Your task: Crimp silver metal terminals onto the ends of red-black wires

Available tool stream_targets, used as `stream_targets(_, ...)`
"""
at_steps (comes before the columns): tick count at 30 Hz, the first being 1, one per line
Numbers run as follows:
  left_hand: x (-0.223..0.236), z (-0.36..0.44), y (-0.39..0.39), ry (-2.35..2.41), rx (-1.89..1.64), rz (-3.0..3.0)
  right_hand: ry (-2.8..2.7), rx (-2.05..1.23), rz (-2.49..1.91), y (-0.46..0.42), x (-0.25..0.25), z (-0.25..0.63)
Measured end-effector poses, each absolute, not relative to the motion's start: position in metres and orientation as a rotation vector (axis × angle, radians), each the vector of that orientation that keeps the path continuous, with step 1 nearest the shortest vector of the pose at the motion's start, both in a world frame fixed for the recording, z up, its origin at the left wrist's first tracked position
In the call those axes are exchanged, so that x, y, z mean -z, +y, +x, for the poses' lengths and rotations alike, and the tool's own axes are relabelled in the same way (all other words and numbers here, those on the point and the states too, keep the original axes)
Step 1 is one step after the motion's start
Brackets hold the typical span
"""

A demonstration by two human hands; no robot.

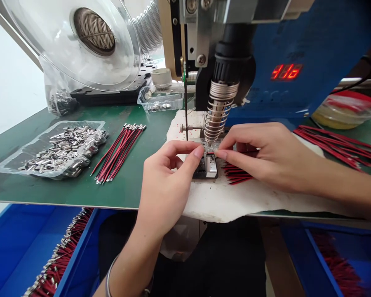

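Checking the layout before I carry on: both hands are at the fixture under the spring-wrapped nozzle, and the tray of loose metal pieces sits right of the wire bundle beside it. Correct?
Not quite: the head view shows the tray of loose metal pieces left of the wire bundle beside it. The left hand and right hand are at the fixture under the spring-wrapped nozzle.

A clear round hood [54,45] stands at the left above the green table [126,181], with a ribbed silver hose [148,27] behind. Below it sit a clear bag [60,101] and a black base [111,95]. A pale roll [161,76] is by a small clear tray [173,99]. At far right is a yellowish bowl [336,119] with something red [343,101] over it.
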State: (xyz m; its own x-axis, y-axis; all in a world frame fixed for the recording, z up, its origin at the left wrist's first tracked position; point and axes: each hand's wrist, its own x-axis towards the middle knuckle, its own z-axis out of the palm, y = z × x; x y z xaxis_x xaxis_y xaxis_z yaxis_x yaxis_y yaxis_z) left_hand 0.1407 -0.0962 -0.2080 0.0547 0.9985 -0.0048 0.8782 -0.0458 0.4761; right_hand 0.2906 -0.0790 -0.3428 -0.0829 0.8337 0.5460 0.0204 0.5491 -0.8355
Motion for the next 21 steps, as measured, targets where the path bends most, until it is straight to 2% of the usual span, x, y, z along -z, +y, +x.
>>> stream_targets(21, 0.2116, 0.138, -0.0981, 1.873, -0.457, 2.059, -1.472, -0.747, -0.819, -0.0839, 0.3418, 0.288)
